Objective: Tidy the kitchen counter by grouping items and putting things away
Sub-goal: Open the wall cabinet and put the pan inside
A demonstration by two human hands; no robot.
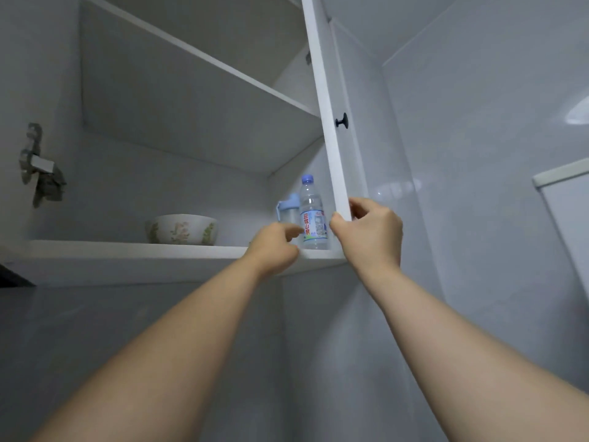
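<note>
I look up into an open white wall cabinet. A clear water bottle (pixel 313 215) with a blue cap stands upright at the right end of the lowest shelf (pixel 134 248). Behind it stands a blue-lidded drinking bottle (pixel 288 209). A floral bowl (pixel 181 229) rests further left on the same shelf. My left hand (pixel 274 247) is at the shelf edge just left of the water bottle, fingers loosely curled, holding nothing. My right hand (pixel 369 231) grips the bottom corner of the open cabinet door (pixel 328 100), thumb on its edge.
The door carries a black knob (pixel 342 120). The upper shelf (pixel 204 62) holds nothing I can see. A metal hinge bracket (pixel 39 164) sticks out on the cabinet's left wall. Grey tiled wall runs below and to the right.
</note>
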